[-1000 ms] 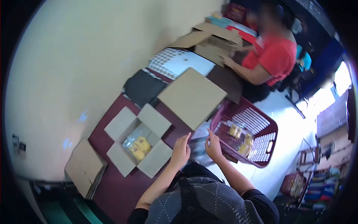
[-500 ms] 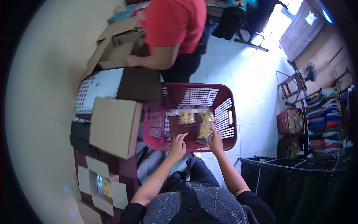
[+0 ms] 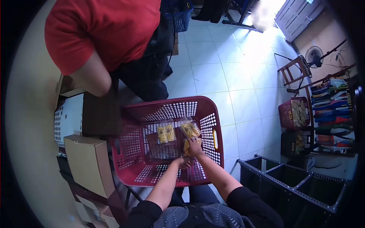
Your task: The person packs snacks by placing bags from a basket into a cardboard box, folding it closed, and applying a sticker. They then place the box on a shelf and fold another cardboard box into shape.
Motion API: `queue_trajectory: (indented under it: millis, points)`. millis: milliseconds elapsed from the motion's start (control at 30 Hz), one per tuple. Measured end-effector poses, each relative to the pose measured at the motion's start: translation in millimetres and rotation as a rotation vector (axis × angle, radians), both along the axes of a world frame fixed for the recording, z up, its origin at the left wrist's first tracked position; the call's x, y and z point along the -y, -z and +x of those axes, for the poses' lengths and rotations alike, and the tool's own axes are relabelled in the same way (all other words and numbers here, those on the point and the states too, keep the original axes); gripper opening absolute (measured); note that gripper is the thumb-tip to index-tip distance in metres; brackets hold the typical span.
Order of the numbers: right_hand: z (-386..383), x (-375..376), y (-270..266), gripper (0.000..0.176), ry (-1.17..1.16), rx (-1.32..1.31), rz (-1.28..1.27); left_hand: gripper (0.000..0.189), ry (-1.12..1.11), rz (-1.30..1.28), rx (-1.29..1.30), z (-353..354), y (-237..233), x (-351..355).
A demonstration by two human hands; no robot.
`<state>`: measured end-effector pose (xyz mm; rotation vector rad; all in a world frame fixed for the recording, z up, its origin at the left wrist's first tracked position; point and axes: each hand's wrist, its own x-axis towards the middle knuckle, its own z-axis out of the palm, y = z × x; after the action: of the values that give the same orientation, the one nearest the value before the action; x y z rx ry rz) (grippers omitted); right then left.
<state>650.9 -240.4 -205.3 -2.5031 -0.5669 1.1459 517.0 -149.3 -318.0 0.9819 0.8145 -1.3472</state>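
Note:
Inside a maroon plastic basket (image 3: 167, 102) in front of me lie clear packets of yellow snack sticks. One snack packet (image 3: 165, 133) lies left of centre, and another packet (image 3: 190, 129) is to its right, tilted. Nearest me is a third packet (image 3: 186, 147), partly covered by my hands. My right hand (image 3: 195, 147) is closed on its upper right part. My left hand (image 3: 185, 162) is at its lower end with fingers bent around it; the fingertips are partly hidden.
At left are a closed cardboard box (image 3: 85, 163) and an open carton (image 3: 93, 212). A person in a red shirt (image 3: 110, 30) stands beyond the basket. A black metal rack frame (image 3: 291, 186) is at lower right. Further right are another basket (image 3: 285, 114), a fan and stacked cloth.
My view has shifted, and the basket appears lower and further left. My left hand has come across to the nearest packet, beside my right hand. The person in red now appears closer.

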Motion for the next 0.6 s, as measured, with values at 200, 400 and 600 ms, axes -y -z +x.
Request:
queue_trajectory:
  millis: [200,400,600]
  points:
    - [7.2,-6.7,2.5,0.073,-0.001,-0.085,-0.048,0.044,-0.583,0.107,0.011,-10.7,-17.8,6.5]
    - [-8.9,0.8,2.1,0.066,0.126,0.086,-0.015,0.045,-0.959,-0.21,-0.138,-7.9,3.7,-5.2]
    - [-0.4,-2.2,6.3,0.067,0.104,-0.105,-0.126,0.054,-1.036,-0.031,-0.254,-17.4,5.0,5.1]
